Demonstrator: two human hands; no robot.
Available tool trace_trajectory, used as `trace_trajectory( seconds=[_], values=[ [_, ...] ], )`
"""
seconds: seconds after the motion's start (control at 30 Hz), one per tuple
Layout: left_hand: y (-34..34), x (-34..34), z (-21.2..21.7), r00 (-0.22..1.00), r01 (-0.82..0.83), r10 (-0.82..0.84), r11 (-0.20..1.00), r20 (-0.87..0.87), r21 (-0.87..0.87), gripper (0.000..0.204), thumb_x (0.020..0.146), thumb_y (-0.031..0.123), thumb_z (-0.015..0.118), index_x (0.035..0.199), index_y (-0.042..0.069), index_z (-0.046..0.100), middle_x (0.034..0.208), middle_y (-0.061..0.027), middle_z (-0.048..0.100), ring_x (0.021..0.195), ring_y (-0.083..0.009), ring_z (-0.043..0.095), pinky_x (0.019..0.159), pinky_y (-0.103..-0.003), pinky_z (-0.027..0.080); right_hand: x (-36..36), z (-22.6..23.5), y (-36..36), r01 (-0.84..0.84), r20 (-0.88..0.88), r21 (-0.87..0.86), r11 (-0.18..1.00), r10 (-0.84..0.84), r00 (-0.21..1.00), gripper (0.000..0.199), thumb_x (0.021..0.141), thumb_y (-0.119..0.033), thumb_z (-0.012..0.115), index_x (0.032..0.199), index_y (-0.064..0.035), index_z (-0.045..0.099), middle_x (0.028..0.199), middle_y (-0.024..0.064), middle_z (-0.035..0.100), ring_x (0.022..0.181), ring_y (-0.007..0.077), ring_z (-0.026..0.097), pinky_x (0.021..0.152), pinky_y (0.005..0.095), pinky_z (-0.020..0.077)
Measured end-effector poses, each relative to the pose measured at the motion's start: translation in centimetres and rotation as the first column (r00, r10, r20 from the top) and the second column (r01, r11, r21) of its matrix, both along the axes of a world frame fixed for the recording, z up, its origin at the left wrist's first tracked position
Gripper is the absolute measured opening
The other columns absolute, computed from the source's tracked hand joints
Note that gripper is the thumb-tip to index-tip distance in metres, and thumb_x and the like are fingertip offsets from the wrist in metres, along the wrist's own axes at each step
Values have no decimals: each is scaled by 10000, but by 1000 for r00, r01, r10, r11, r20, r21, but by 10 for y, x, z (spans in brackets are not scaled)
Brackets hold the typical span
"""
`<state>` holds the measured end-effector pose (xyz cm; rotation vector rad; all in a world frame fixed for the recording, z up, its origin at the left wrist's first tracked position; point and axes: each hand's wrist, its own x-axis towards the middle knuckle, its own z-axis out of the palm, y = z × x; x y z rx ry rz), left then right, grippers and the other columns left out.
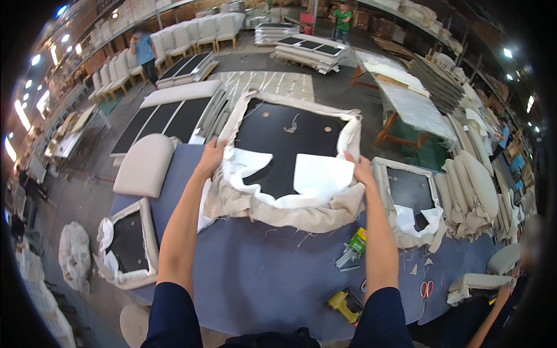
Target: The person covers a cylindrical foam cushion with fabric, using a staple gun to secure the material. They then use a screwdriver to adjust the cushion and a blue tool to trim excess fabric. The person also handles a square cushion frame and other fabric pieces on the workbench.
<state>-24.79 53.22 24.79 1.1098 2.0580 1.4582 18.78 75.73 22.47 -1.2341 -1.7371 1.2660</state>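
The panel (290, 145) lies face down at the desk's (261, 278) far edge, its beige cover still loose and bunched along the near side, nothing fastened there as far as I can see. The left hand (212, 153) and right hand (361, 169) each grip a side, fingers clenched on cloth.

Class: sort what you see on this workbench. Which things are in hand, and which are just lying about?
In hand:
left hand
right hand
upholstered panel
white lining

Lying about:
staple strips
yellow staple gun
red scissors
small panel
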Motion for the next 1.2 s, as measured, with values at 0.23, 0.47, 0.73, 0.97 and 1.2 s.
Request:
trace_trajectory(
  seconds=[0.23,0.47,0.73,0.97,1.2],
  values=[
    [-127,67,-51,956,114,-139,987,260,112,508,1127,384,477,1495,36,447,1264,-91,658,1117,-186,593,1005,-352,466,75,-36,-129,148,-525,-12,989,-132,841,712,965,-365,765,1476,25,459,1423,152,584,1278,214,583,1071,367,463],
    [-324,127,-164,990,-138,142,954,6,267,582,1098,298,513,1562,-27,380,1537,-153,485,1403,-265,459,1164,-401,372,127,-108,-269,71,-243,152,986,-32,969,450,823,-130,862,1226,-26,690,1166,111,731,1058,242,695,931,373,549],
    [-433,161,-183,964,-245,200,923,174,296,574,1131,369,468,1562,3,376,1550,-123,479,1386,-216,490,1162,-370,396,147,-92,-342,13,158,87,996,-27,987,514,833,-151,889,1288,-47,673,1251,95,713,1157,248,665,991,383,523],
    [-458,167,-135,892,-422,253,759,374,496,606,1110,407,429,1551,-9,405,1570,-146,475,1442,-284,463,1222,-463,336,162,-88,-399,-47,-287,203,978,105,952,875,705,-215,980,1427,1,535,1280,132,683,1196,261,658,1051,413,507],
    [-417,196,40,764,-206,489,802,-420,560,727,1101,565,306,1447,-42,508,1474,-197,556,1400,-327,500,1200,-474,321,76,5,-462,-165,-281,234,958,229,932,798,636,-145,935,1336,-41,567,1189,150,688,1129,327,681,988,426,534]
  ],
)
